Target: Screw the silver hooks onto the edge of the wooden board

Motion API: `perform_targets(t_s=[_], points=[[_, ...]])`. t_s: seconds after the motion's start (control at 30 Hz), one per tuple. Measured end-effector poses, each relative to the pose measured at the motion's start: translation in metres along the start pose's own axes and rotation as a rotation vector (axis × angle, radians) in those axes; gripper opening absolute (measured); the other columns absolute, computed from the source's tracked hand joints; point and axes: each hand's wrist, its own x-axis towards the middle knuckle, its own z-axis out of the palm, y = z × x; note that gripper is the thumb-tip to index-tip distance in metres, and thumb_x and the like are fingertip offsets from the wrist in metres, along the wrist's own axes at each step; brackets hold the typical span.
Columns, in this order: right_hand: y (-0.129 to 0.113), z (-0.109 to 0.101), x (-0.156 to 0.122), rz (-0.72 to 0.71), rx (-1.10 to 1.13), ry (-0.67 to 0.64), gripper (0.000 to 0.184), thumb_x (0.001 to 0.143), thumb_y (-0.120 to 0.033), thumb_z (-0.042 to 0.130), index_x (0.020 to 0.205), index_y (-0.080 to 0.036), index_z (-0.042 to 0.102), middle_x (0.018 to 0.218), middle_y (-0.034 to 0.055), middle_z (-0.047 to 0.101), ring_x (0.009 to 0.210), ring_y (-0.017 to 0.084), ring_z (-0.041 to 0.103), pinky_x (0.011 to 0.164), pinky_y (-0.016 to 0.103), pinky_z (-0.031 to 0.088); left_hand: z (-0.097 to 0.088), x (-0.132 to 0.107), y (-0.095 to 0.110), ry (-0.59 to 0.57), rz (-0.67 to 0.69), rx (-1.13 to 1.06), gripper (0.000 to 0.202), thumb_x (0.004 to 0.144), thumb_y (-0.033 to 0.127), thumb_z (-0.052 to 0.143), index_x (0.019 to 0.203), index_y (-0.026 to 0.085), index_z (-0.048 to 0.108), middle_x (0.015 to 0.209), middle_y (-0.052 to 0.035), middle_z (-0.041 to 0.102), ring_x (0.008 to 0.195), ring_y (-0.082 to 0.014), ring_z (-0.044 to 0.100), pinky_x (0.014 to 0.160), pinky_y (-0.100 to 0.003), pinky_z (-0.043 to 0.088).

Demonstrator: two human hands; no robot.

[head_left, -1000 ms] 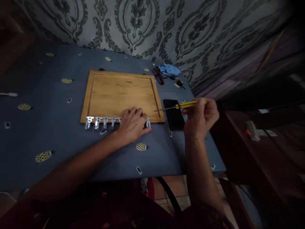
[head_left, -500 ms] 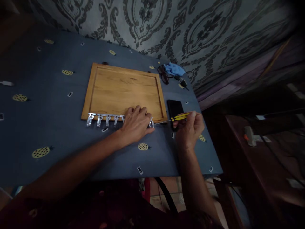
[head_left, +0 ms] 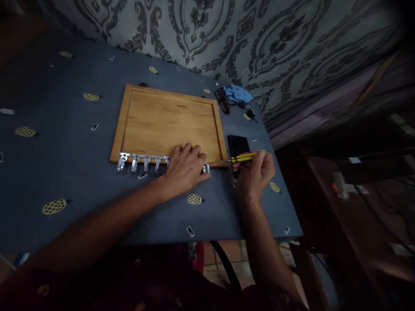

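A framed wooden board (head_left: 171,121) lies flat on the table. Along its near edge runs a silver metal hook rail (head_left: 147,163) with several hooks hanging past the edge. My left hand (head_left: 185,169) rests over the right part of the rail, fingers on the board and thumb below, holding the rail there and hiding some hooks. In my right hand (head_left: 254,177) is a yellow-handled screwdriver (head_left: 244,157), gripped between thumb and fingers. Its thin shaft points left to the rail's right end; exactly what the tip touches is too small to tell.
A black phone (head_left: 238,144) lies right of the board, partly behind my right hand. Sunglasses (head_left: 223,101), a blue cloth (head_left: 238,93) and keys (head_left: 249,112) sit at the back right. The blue tablecloth (head_left: 81,172) ends at a right edge beside a dark brown cabinet (head_left: 350,211).
My right hand and the screwdriver have shifted slightly left and the screwdriver's tip sits a little higher. My left hand stays on the rail.
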Motion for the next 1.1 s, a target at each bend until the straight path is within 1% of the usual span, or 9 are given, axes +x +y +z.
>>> perform_targets(t_s=[0.2,0.37,0.53,0.67,0.83,0.9,1.0,1.1], points=[[0.0,0.001,0.001,-0.013,-0.023,0.018,0.045,0.092,-0.071,0.064,0.083,-0.028,0.053,0.069,-0.0035,0.063,0.044,0.013,0.053,0.042,0.029,0.04,0.001,0.0,0.0,0.026,0.004,-0.001,0.04,0.1,0.05,0.071,0.119,0.015,0.072,0.125,-0.0139,0.068,0.121,-0.0343,0.057,0.1,-0.046,0.044],[0.001,0.0,0.001,-0.016,-0.026,0.014,0.044,0.092,-0.071,0.063,0.083,-0.029,0.052,0.069,-0.0035,0.064,0.044,0.014,0.053,0.042,0.03,0.04,0.001,0.0,0.0,0.014,-0.004,-0.005,0.04,0.1,0.05,0.071,0.119,0.014,0.071,0.125,-0.0143,0.067,0.122,-0.0343,0.057,0.1,-0.046,0.043],[0.002,-0.001,0.002,-0.033,0.0,0.011,0.043,0.094,-0.068,0.063,0.084,-0.029,0.052,0.069,-0.0042,0.063,0.043,0.014,0.054,0.041,0.029,0.042,0.002,0.0,0.0,0.049,0.0,0.007,0.037,0.1,0.049,0.072,0.116,0.016,0.072,0.123,-0.0135,0.068,0.12,-0.0338,0.057,0.097,-0.045,0.043],[0.001,-0.003,0.003,-0.031,0.027,0.014,0.04,0.095,-0.065,0.064,0.085,-0.028,0.052,0.071,-0.0043,0.063,0.044,0.014,0.054,0.041,0.03,0.043,0.0,0.0,0.0,0.014,-0.002,-0.001,0.038,0.101,0.049,0.071,0.119,0.015,0.072,0.125,-0.0141,0.068,0.122,-0.0344,0.057,0.099,-0.046,0.043],[-0.009,-0.002,0.005,-0.093,0.006,0.109,0.038,0.096,-0.062,0.062,0.082,-0.029,0.049,0.067,-0.0059,0.057,0.043,0.014,0.053,0.04,0.03,0.042,0.0,0.0,0.0,0.02,0.001,0.003,0.039,0.101,0.049,0.07,0.118,0.014,0.072,0.124,-0.0142,0.068,0.122,-0.0348,0.057,0.098,-0.046,0.043],[-0.016,-0.001,0.004,-0.119,-0.008,0.134,0.037,0.095,-0.062,0.061,0.082,-0.029,0.05,0.067,-0.0055,0.057,0.043,0.014,0.052,0.039,0.03,0.04,0.001,0.0,0.0,0.03,0.003,0.005,0.037,0.1,0.049,0.071,0.116,0.015,0.072,0.123,-0.0135,0.068,0.121,-0.0341,0.057,0.097,-0.045,0.043],[-0.025,0.002,0.0,-0.142,-0.057,0.112,0.037,0.095,-0.063,0.061,0.084,-0.03,0.051,0.07,-0.0041,0.06,0.043,0.014,0.052,0.039,0.031,0.041,0.002,0.0,0.0,0.044,0.004,0.008,0.037,0.1,0.049,0.072,0.116,0.016,0.072,0.123,-0.0129,0.069,0.119,-0.0333,0.058,0.098,-0.044,0.043],[-0.03,0.003,-0.004,-0.168,-0.092,0.085,0.038,0.096,-0.065,0.06,0.085,-0.03,0.051,0.072,-0.0033,0.06,0.045,0.015,0.053,0.041,0.031,0.043,0.001,0.0,0.0,0.027,-0.001,-0.001,0.039,0.1,0.05,0.071,0.118,0.015,0.072,0.125,-0.0137,0.068,0.121,-0.0341,0.057,0.099,-0.045,0.043]])
